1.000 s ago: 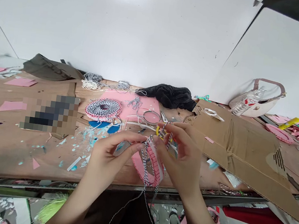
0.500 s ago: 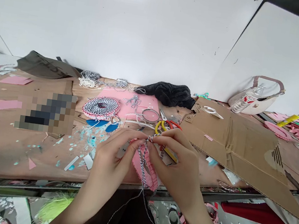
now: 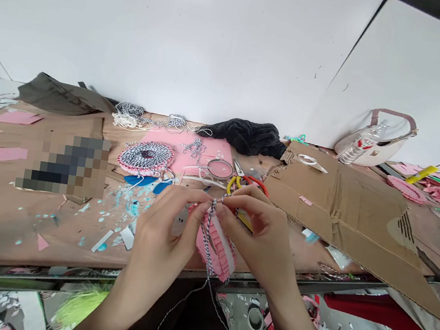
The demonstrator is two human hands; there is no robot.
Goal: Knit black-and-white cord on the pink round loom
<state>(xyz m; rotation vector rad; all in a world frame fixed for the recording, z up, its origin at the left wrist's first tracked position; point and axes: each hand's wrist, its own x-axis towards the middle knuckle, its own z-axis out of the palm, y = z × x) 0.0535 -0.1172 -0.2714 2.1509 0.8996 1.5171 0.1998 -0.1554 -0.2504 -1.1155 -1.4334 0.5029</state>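
Observation:
Both hands meet above the table's front edge. My left hand (image 3: 168, 229) pinches the black-and-white cord (image 3: 208, 262) at its top, thumb against forefinger. Close beside it, my right hand (image 3: 257, 230) pinches the same cord near a small knot or crossing. Below the fingertips hangs a pink ruffled piece (image 3: 219, 247), with the cord strands running down over it and trailing below the table edge. To the left lies a round black-and-white corded piece with a pink rim (image 3: 146, 158). Scissors with yellow and red handles (image 3: 238, 181) lie behind my right hand, partly hidden.
Flattened cardboard (image 3: 353, 205) juts over the front edge at the right. Dark fluffy cloth (image 3: 244, 135), cord bundles (image 3: 129, 111) and a plastic bottle (image 3: 364, 144) with a bag (image 3: 390, 148) stand along the white wall (image 3: 219, 50). Pink paper (image 3: 4, 155) lies left.
Both hands have shifted slightly left in view. The pink ruffled piece has turned so more of its pleated side and a pale strip show. The hands still pinch the cord.

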